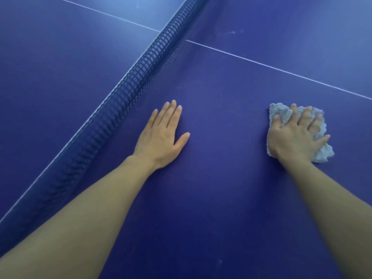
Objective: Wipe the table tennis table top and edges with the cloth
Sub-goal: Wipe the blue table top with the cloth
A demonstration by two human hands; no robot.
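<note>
The blue table tennis table top (221, 178) fills the view. A crumpled pale grey cloth (281, 112) lies on it at the right. My right hand (296, 135) lies on top of the cloth with its fingers spread, pressing it onto the surface. About a forearm's length to the left, my left hand (163, 137) rests flat on the bare table top, fingers straight and together, thumb out, holding nothing. It lies just to the right of the net.
The dark mesh net (128, 93) runs diagonally from the lower left to the top middle. A thin white centre line (281, 70) crosses the table beyond my hands. Faint smudges (231, 33) show on the far right surface.
</note>
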